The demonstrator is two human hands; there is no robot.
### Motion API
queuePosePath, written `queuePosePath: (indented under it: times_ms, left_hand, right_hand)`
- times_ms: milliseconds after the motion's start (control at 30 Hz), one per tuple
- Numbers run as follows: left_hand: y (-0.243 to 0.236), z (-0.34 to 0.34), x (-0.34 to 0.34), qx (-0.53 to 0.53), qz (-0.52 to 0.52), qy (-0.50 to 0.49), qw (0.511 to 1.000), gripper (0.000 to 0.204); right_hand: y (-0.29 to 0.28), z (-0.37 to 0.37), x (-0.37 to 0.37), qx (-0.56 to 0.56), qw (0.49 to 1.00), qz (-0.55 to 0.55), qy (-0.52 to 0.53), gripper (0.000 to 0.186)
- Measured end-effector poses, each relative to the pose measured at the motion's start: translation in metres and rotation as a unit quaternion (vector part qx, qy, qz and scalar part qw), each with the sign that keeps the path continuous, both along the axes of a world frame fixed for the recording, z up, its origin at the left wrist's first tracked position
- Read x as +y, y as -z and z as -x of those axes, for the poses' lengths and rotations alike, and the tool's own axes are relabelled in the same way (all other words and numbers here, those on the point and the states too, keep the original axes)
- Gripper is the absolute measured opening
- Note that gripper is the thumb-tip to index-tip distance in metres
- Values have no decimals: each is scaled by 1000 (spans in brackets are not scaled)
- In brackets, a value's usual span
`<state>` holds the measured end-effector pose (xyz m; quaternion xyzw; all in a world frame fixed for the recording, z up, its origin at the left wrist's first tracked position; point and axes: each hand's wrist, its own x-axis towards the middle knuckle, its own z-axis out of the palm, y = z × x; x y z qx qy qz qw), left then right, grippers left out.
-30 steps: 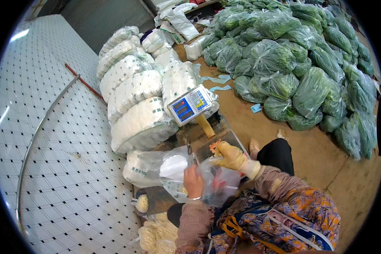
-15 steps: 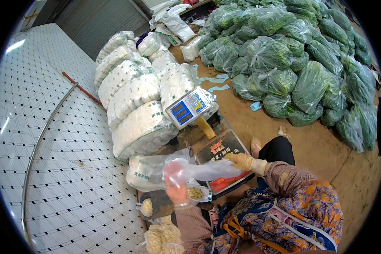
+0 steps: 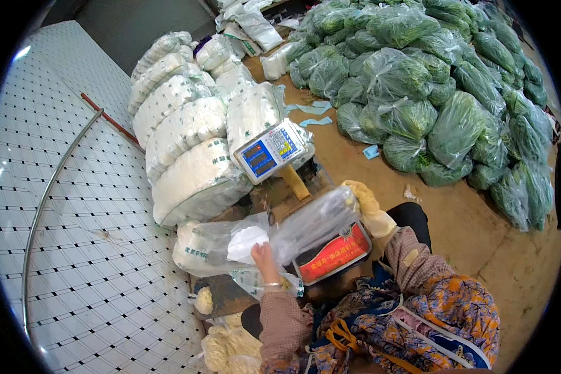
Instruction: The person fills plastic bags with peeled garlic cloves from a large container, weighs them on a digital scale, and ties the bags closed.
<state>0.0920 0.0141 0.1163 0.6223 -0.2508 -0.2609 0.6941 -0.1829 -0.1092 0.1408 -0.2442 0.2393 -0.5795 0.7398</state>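
Between my hands a clear plastic bag [image 3: 315, 221] is stretched across the platform scale [image 3: 338, 252], slightly blurred. My right hand [image 3: 369, 210], in a yellowish glove, grips its far right end. My bare left hand [image 3: 265, 258], with a band at the wrist, has its fingers closed at the corner of a white sheet [image 3: 244, 242]. That sheet lies against a clear printed bag [image 3: 193, 246] with pale contents, to the left of the scale. The tilted scale display [image 3: 271, 153] stands on a yellowish post beyond my hands.
Packed white bags [image 3: 196, 177] are stacked beyond my left hand. A large heap of green vegetables in clear bags [image 3: 411, 118] fills the far right. Pale pieces [image 3: 230, 346] lie near my left forearm. A curved metal pipe [image 3: 34, 230] runs along the tiled panel at left.
My right hand has moved up and away, lifting its end of the plastic bag and uncovering the red part of the scale. My left hand has moved slightly nearer, and the white sheet shows more clearly.
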Motion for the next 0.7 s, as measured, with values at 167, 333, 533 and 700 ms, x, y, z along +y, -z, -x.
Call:
queuePosePath:
  times_ms: [167,333,533,700]
  left_hand:
    - [-4,64,-10,-590,-51,120,797,35]
    - [83,103,-17,-512,-187,308,780,45]
    - [101,105,-15,-561,-347,374,652,51]
    - [109,108,-4,-534,-376,390,650,53]
  right_hand:
    - [65,-14,-8,229,965,124,16,35]
    - [140,-7,7,480,877,-9,-24,44]
    - [54,-11,14,713,611,267,218,42]
    - [71,-61,16,571,695,359,-249,28]
